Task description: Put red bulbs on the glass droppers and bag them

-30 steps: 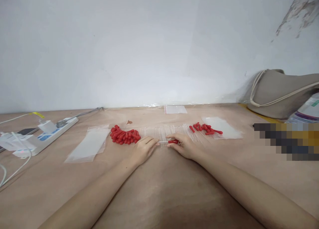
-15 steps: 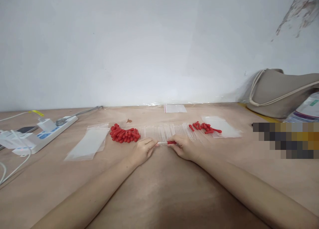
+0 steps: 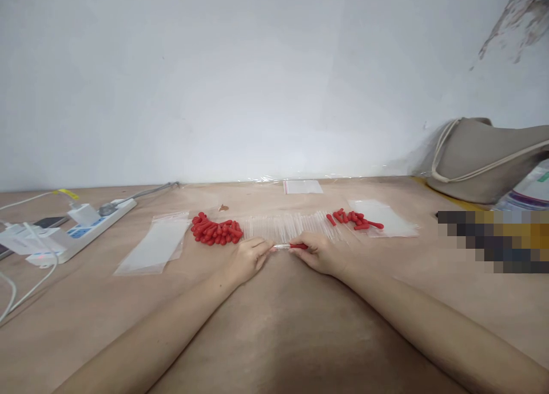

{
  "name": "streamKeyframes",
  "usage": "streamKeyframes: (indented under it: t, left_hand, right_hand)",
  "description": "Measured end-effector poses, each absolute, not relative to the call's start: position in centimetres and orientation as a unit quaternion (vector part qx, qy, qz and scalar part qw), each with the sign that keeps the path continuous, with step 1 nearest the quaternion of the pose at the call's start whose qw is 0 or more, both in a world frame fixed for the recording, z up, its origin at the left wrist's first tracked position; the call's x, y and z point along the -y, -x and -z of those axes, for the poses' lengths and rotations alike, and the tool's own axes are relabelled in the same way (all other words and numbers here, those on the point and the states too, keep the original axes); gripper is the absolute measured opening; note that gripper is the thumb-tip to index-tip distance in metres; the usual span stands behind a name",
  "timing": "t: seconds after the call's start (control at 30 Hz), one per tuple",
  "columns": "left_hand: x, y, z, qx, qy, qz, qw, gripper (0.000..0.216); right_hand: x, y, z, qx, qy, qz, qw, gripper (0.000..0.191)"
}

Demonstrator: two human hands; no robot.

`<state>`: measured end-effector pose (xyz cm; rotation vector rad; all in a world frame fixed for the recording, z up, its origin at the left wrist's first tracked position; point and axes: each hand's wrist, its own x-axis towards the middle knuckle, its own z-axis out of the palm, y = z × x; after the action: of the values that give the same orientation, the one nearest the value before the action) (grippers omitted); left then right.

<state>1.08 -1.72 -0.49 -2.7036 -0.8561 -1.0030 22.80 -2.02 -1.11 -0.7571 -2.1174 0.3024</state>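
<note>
Head view: left hand (image 3: 247,259) pinched shut on a clear tube (image 3: 281,246) and right hand (image 3: 321,253) pinched on its red bulb (image 3: 298,246) — low over the table (image 3: 283,325), just before the row of clear tubes (image 3: 291,227). Pile of red bulbs (image 3: 217,232) lies left.

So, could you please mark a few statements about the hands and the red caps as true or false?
The left hand and right hand hold one clear tube with a red cap. True.
The bigger pile of red caps lies right of the hands. False: it lies left of them.
A white power strip lies far left. True.
The grey bag stands far left. False: it stands far right.
</note>
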Motion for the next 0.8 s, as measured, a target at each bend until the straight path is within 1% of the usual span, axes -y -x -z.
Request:
streamKeyframes:
  t: [0.1, 0.2, 0.4, 0.47, 0.53, 0.6, 0.63, 0.7, 0.73, 0.8]
  left_hand:
    - [1.6, -1.1, 0.5, 0.289, 0.896, 0.331, 0.07, 0.021]
    - [1.4, -1.4, 0.5, 0.299, 0.888, 0.343, 0.069, 0.023]
    - [1.8, -1.8, -0.1, 0.289, 0.886, 0.359, 0.046, 0.022]
    - [2.0, -1.8, -0.4, 0.3, 0.883, 0.36, 0.031, 0.027]
    - [2.0, -1.9, -0.5, 0.318, 0.875, 0.364, 0.021, 0.027]
    - [1.8, -1.9, -0.5, 0.325, 0.871, 0.369, 0.019, 0.025]
    - [1.7, -2.0, -0.4, 0.326, 0.87, 0.37, 0.02, 0.023]
    - [1.6, -2.1, -0.3, 0.324, 0.87, 0.37, 0.024, 0.022]
    - [1.6, -2.1, -0.3, 0.323, 0.871, 0.369, 0.026, 0.021]
    - [1.6, -2.1, -0.3, 0.321, 0.875, 0.36, 0.028, 0.021]
  right_hand:
    - [1.8, -23.0, 0.8, 0.834, 0.308, -0.155, 0.431, 0.013]
    - [1.7, -22.8, 0.5, 0.801, 0.317, -0.223, 0.456, 0.015]
    - [1.3, -22.0, -0.9, 0.656, 0.338, -0.38, 0.557, 0.036]
    - [0.6, -23.0, -2.4, 0.625, 0.357, -0.374, 0.585, 0.036]
    - [-0.6, -25.1, -4.0, 0.602, 0.409, -0.315, 0.609, 0.037]
    - [-2.0, -27.9, -5.2, 0.602, 0.494, -0.242, 0.579, 0.037]
    - [-2.7, -29.2, -5.5, 0.611, 0.543, -0.212, 0.534, 0.036]
    - [-4.0, -31.5, -5.3, 0.639, 0.63, -0.16, 0.412, 0.035]
    - [-4.4, -32.3, -4.9, 0.647, 0.66, -0.132, 0.359, 0.035]
    - [-5.0, -33.1, -3.7, 0.661, 0.689, -0.089, 0.283, 0.036]
